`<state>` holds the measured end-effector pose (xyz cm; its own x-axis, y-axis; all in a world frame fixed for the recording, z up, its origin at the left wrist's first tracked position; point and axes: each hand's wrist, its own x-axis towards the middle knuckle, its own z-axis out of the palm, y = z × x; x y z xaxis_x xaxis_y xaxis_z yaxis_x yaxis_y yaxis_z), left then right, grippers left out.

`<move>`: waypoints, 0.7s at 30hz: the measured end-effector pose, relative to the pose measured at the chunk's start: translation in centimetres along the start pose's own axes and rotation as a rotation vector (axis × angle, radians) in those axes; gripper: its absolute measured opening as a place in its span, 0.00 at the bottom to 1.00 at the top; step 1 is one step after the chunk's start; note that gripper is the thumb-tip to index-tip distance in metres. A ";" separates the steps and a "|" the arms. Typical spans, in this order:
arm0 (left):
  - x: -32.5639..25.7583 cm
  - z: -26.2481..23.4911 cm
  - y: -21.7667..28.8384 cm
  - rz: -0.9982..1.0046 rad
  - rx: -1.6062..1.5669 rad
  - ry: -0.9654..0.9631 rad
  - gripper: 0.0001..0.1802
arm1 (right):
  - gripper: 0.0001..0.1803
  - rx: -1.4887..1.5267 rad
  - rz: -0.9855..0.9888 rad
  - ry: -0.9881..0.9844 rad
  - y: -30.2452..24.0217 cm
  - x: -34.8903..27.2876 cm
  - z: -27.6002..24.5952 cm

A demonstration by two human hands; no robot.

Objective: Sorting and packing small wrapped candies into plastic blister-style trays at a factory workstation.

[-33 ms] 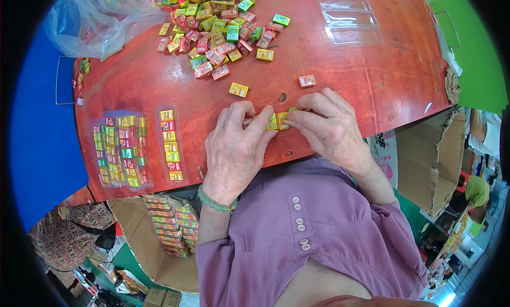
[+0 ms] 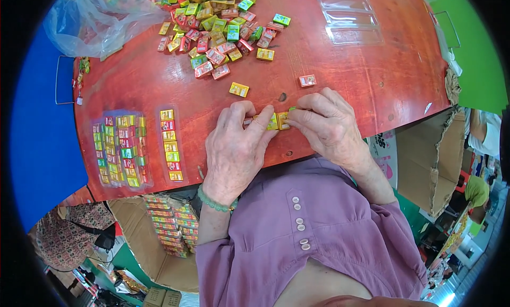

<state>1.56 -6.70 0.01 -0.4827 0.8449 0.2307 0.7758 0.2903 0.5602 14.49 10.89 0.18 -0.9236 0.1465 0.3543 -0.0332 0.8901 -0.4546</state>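
The left hand and right hand pinch opposite ends of a row of small printed boxes on the red table, near its front edge; yellow faces show between the hands, fingers partly hiding the ends. Just beyond lie a single yellow box and a single red box, well apart. At left, a filled clear strip lies beside stacked filled strips. Farther out are a mixed heap of boxes, a translucent plastic bag and clear plastic trays.

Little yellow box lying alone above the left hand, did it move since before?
No, I see no move: the little yellow box lies in the same spot, left of the dark mark on the red table.
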 end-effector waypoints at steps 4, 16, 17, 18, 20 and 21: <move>-0.1 0.1 -0.2 0.009 -0.016 0.021 0.27 | 0.21 0.000 0.016 0.004 -0.5 0.2 -0.4; 0.1 0.4 0.5 0.045 0.160 -0.026 0.28 | 0.25 0.081 0.165 -0.157 0.3 -0.3 -1.8; 0.1 0.6 0.5 0.044 0.162 -0.027 0.28 | 0.24 0.091 0.148 -0.168 0.5 -0.3 -1.7; 0.2 0.7 0.5 0.057 0.171 -0.019 0.27 | 0.24 0.093 0.147 -0.167 0.6 -0.3 -1.6; 0.3 1.1 0.5 0.075 0.179 -0.014 0.26 | 0.23 0.129 0.107 -0.170 0.9 -0.3 -1.5; 0.4 1.3 0.7 0.084 0.208 -0.008 0.25 | 0.23 0.128 0.108 -0.165 0.9 -0.2 -1.5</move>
<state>2.40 -5.57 -0.55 -0.4098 0.8734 0.2630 0.8808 0.3039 0.3631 15.20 12.32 0.98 -0.9741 0.1558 0.1642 0.0306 0.8095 -0.5863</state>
